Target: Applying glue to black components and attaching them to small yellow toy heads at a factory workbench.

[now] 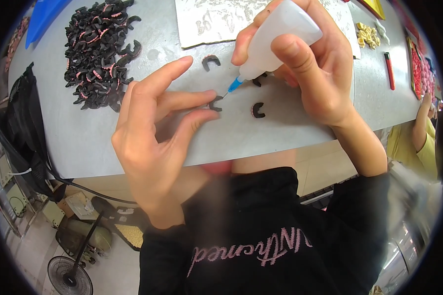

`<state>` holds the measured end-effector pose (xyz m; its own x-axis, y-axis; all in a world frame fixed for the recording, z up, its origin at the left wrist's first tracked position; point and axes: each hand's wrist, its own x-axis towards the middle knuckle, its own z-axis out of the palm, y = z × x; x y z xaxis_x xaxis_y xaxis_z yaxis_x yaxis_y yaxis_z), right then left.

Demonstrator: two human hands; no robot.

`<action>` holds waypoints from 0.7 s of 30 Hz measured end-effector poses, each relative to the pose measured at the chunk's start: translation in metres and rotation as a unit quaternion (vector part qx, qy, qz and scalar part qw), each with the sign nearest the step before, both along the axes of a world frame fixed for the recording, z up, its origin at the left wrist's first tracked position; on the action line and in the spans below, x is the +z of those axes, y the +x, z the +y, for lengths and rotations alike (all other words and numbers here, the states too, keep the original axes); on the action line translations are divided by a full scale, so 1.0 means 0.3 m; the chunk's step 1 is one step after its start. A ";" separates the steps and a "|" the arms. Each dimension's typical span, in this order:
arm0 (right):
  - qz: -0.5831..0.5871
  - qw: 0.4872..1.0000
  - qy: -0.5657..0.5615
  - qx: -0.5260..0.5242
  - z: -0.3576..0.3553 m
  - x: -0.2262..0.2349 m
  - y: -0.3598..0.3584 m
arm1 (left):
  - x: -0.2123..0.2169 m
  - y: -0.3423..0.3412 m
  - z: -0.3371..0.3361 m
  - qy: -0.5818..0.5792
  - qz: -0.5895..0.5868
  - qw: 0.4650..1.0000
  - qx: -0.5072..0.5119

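My left hand [150,118] pinches a small black C-shaped piece [215,104] between thumb and forefinger, just above the grey table. Wrapped in my right hand [325,73] is a translucent white squeeze bottle [275,42], tilted down to the left. Its blue needle tip [236,84] points at the pinched piece; whether it touches cannot be made out. Similar pieces with pink edging lie around: one [211,62] beyond my left fingers, another [257,110] nearer me, and a third [259,80] partly hidden under the bottle. A big pile of them [101,54] sits at the left.
A pale, marked sheet [206,24] lies at the far side of the grey table [108,157]. To the right are cream-coloured pieces [368,35] and a red pen-like tool [389,71]. Another person's yellow sleeve [430,142] shows at far right. A fan [70,278] stands lower left.
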<state>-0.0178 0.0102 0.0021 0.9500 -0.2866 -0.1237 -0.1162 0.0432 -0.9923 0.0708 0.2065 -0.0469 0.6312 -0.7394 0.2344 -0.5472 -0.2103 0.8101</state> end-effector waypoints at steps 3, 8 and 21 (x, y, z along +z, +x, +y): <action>-0.100 0.995 0.005 -0.005 -0.005 -0.105 0.002 | -0.005 -0.002 -0.005 -0.002 -0.001 1.000 -0.005; -0.086 0.993 -0.038 -0.076 0.012 -0.064 0.023 | -0.002 -0.002 0.000 -0.008 0.004 1.000 0.000; -0.025 0.995 -0.047 -0.089 0.016 -0.053 0.023 | -0.005 0.001 -0.005 -0.005 -0.023 1.000 0.002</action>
<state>-0.0108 0.0150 -0.0138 0.8872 -0.4595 -0.0420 -0.0656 -0.0355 -0.9972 0.0710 0.2049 -0.0483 0.6226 -0.7340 0.2711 -0.5838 -0.2049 0.7856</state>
